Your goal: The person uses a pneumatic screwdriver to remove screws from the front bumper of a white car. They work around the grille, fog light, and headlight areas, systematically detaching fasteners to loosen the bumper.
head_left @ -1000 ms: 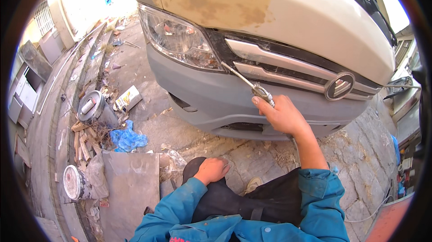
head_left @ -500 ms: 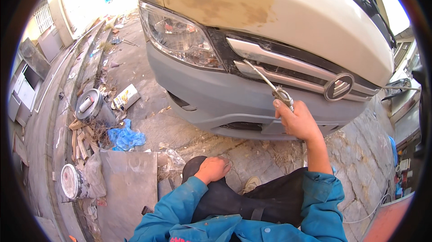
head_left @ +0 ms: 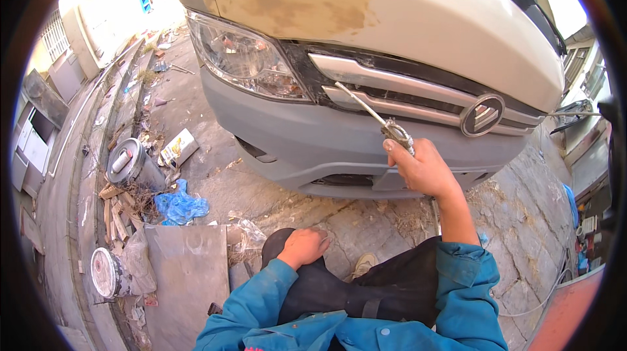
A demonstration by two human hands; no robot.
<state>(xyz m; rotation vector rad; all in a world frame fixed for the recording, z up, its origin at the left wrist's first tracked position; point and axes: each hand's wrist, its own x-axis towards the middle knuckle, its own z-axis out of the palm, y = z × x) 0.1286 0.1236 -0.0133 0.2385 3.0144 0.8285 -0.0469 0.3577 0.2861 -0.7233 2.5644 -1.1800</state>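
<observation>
Right grip [head_left: 421, 169] around thin-stemmed metal tool [head_left: 394, 131], tip before van grille [head_left: 405, 85]; left grip [head_left: 305, 247] on knee [head_left: 277, 242].

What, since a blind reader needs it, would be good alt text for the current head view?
A person's right hand holds a slim metal tool before a van's front, while their left hand rests on a knee. At left, two buckets, wood scraps and blue plastic are on the ground.

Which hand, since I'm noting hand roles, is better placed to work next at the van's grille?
Right, most likely: the right hand grips the wand, which points toward the grille; the left hand rests on the knee, farther from the grille, with no tool visible.
</observation>
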